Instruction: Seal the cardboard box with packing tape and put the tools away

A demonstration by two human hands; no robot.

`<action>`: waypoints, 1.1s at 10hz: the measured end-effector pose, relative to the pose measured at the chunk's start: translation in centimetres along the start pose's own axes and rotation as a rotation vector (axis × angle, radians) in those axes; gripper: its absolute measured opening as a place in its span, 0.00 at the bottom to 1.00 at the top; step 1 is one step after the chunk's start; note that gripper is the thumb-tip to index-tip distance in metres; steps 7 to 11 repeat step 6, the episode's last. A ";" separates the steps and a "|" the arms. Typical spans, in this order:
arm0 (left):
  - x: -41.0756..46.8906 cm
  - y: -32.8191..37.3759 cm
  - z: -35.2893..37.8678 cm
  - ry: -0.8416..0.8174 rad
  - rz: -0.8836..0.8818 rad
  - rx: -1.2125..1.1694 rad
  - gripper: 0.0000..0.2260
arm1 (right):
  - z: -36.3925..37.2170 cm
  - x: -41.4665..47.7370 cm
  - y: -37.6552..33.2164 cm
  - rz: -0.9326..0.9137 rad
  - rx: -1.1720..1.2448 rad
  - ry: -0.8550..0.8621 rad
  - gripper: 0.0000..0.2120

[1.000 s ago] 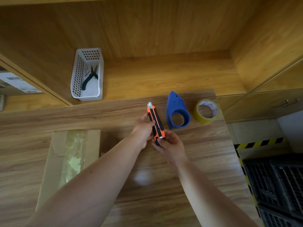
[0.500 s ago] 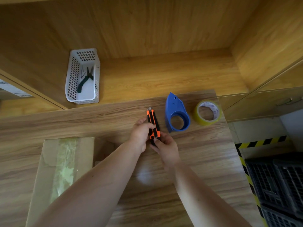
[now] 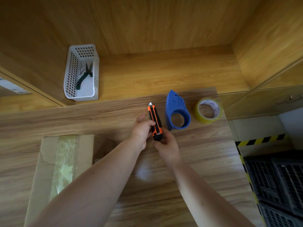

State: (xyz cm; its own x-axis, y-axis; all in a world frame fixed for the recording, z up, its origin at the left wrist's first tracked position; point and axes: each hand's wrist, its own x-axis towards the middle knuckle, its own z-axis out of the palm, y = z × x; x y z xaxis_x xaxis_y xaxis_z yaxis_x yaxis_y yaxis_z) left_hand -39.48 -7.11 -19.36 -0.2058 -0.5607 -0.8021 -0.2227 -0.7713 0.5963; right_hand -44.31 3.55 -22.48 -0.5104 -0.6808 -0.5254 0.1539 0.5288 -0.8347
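Head view: both the left hand (image 3: 141,131) and right hand (image 3: 167,147) grip the utility knife (image 3: 155,121); its blade tip shows, so a slipping thumb risks a cut.

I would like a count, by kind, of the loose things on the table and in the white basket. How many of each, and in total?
Utility knife, held by the left hand and the right hand: 1
Blue tape dispenser: 1
Roll of tape: 1
Cardboard box: 1
Pliers in the basket: 1
Total: 5
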 end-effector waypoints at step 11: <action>-1.6 0.2 -2.1 0.047 0.087 0.037 0.21 | -1.3 -1.7 -2.3 -0.036 0.108 0.027 0.23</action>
